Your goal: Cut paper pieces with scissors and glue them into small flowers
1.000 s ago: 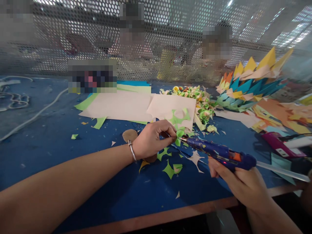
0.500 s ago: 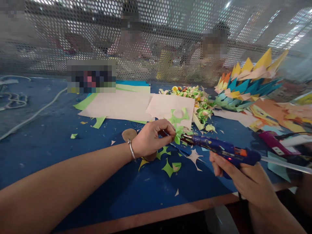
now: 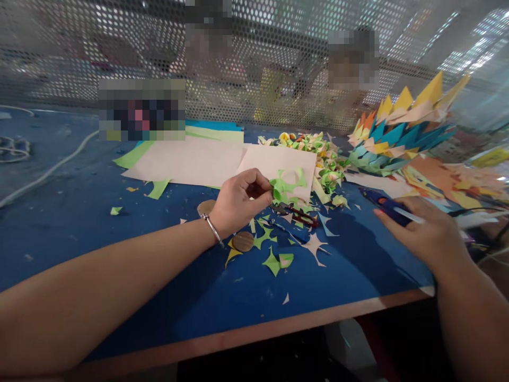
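My left hand [image 3: 242,204], with a bracelet at the wrist, hovers over the middle of the blue table. Its thumb and index finger are pinched on a small green paper piece [image 3: 277,192], which overlaps a green paper scrap behind it. My right hand [image 3: 431,231] grips a dark blue glue gun [image 3: 384,206] at the right, its nozzle turned away to the far left. Below the left fingertips lie dark red-handled scissors [image 3: 304,216] and a slim blue tool [image 3: 286,229]. A round brown cardboard disc [image 3: 243,242] rests beneath the left wrist.
White paper sheets [image 3: 186,162] cover the table's back middle. Beyond my left hand is a heap of small rolled paper pieces [image 3: 330,170]. A spiky folded-paper model [image 3: 401,140] stands at the back right. Star-shaped scraps [image 3: 316,246] lie in front; a white cable [image 3: 51,172] runs along the left.
The glue gun has moved away from the green paper piece, to the right and back, and turned. My left hand has shifted slightly up and left in the view, still pinching the piece.
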### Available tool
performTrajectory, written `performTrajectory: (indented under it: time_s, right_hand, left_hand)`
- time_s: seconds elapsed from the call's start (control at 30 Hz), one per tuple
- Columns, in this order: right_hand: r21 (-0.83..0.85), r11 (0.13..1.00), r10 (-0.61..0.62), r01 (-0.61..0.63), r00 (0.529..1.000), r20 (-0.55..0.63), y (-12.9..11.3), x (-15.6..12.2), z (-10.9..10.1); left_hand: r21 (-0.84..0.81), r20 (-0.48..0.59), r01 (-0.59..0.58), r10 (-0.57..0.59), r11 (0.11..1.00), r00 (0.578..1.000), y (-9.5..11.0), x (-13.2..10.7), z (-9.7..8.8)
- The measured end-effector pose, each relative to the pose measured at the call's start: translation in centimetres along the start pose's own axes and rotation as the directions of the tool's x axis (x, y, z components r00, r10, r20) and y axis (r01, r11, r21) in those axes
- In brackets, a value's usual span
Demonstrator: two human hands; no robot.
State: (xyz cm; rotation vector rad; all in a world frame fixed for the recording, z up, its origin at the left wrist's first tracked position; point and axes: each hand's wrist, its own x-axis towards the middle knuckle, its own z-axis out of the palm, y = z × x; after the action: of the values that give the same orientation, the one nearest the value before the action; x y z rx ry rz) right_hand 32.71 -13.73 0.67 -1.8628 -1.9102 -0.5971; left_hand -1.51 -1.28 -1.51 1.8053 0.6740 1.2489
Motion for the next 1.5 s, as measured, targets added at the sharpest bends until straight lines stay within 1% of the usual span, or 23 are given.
performTrajectory:
  time_s: [0.07,0.1,0.2,0.27,0.33,0.37,0.4,0.47,0.5,0.57,0.6,0.63,0.7,0.77,0.8,0.87,0.93,1.03,1.1,1.23,1.37,1.43,1.5]
  right_hand:
    - [-0.034,0.999,-0.022,0.027,0.992,0.12,1.1,0.3,0.7]
    - [-0.032,0.999,-0.009,0.013,0.993,0.119,1.6,0.4,1.1]
    - [0.032,0.999,-0.017,0.009,0.969,0.246,2.7,0.6,1.8]
    - [0.062,0.998,-0.005,-0.016,0.948,0.318,3.0,0.8,1.8]
    - [0.08,0.996,0.014,-0.046,0.931,0.365,3.0,1.1,1.2]
    - [0.089,0.995,0.012,-0.049,0.927,0.375,2.8,1.2,0.7]
    - [0.11,0.993,-0.018,-0.029,0.916,0.401,2.4,1.4,0.2]
    - [0.153,0.988,-0.085,0.025,0.913,0.4,1.0,1.9,-0.9]
    - [0.19,0.98,-0.116,0.052,0.931,0.347,-0.1,2.2,-1.4]
    - [0.267,0.96,-0.168,0.088,0.941,0.293,-2.9,3.0,-2.1]
    - [0.317,0.941,-0.222,0.12,0.925,0.309,-4.5,3.5,-2.2]
    - [0.376,0.909,-0.309,0.181,0.897,0.316,-6.2,4.1,-2.1]
    - [0.471,0.83,-0.476,0.298,0.82,0.32,-9.2,5.3,-1.5]
    - [0.532,0.756,-0.597,0.381,0.734,0.323,-11.5,6.4,-0.4]
    - [0.552,0.728,-0.638,0.407,0.697,0.327,-12.4,6.9,0.2]
    - [0.548,0.715,-0.671,0.434,0.645,0.365,-13.5,7.6,1.5]
    - [0.549,0.713,-0.679,0.436,0.626,0.384,-14.1,7.9,2.6]
    - [0.57,0.7,-0.689,0.43,0.614,0.385,-14.4,7.9,3.6]
    - [0.588,0.69,-0.694,0.422,0.617,0.371,-14.5,7.9,3.8]
    - [0.611,0.673,-0.7,0.416,0.624,0.346,-14.7,7.8,3.9]
    - [0.631,0.658,-0.71,0.412,0.619,0.336,-14.7,7.8,3.8]
    - [0.648,0.653,-0.705,0.392,0.627,0.332,-14.6,7.7,3.7]
    - [0.669,0.651,-0.687,0.359,0.653,0.319,-14.3,7.6,3.5]
  left_hand:
    - [0.013,0.002,-0.001,0.001,1.0,1.0,0.1,0.0,0.0]
    - [0.019,0.003,0.001,-0.001,1.0,1.0,0.2,0.0,0.0]
    - [0.041,0.001,0.005,-0.005,0.999,1.0,0.4,0.1,0.0]
    - [0.048,-0.005,0.004,-0.003,0.999,1.0,0.4,0.1,0.0]
    - [0.047,-0.008,0.004,-0.003,0.999,1.0,0.3,0.1,0.0]
    - [0.044,-0.01,0.002,-0.001,0.999,1.0,0.3,0.1,0.0]
    - [0.044,-0.012,0.002,-0.001,0.999,1.0,0.3,0.1,0.0]
    - [0.048,-0.017,0.004,-0.004,0.999,1.0,0.3,0.1,0.0]
    - [0.05,-0.02,0.007,-0.006,0.999,1.0,0.3,0.1,0.0]
    - [0.049,-0.026,0.014,-0.013,0.999,1.0,0.3,0.2,0.0]
    - [0.045,-0.027,0.018,-0.017,0.999,0.999,0.3,0.2,-0.1]
    - [0.041,-0.029,0.023,-0.022,0.999,0.999,0.3,0.2,-0.1]
    - [0.043,-0.035,0.024,-0.023,0.999,0.999,0.3,0.2,-0.1]
    - [0.054,-0.041,0.013,-0.011,0.998,0.999,0.3,0.2,-0.1]
    - [0.061,-0.042,0.003,-0.001,0.998,0.999,0.3,0.2,-0.1]
    - [0.078,-0.042,-0.01,0.014,0.997,0.999,0.3,0.1,-0.2]
    - [0.094,-0.038,-0.017,0.021,0.995,0.999,0.3,0.2,-0.2]
    - [0.105,-0.03,-0.02,0.023,0.994,0.999,0.3,0.2,-0.2]
    - [0.095,-0.026,-0.014,0.017,0.995,1.0,0.3,0.2,-0.2]
    - [0.087,-0.02,0.002,-0.001,0.996,1.0,0.3,0.2,-0.1]
    - [0.103,-0.023,0.015,-0.013,0.995,1.0,0.3,0.3,-0.2]
    - [0.1,-0.025,0.011,-0.008,0.995,1.0,0.2,0.3,-0.2]
    - [0.094,-0.027,0.0,0.003,0.996,1.0,0.0,0.3,-0.3]
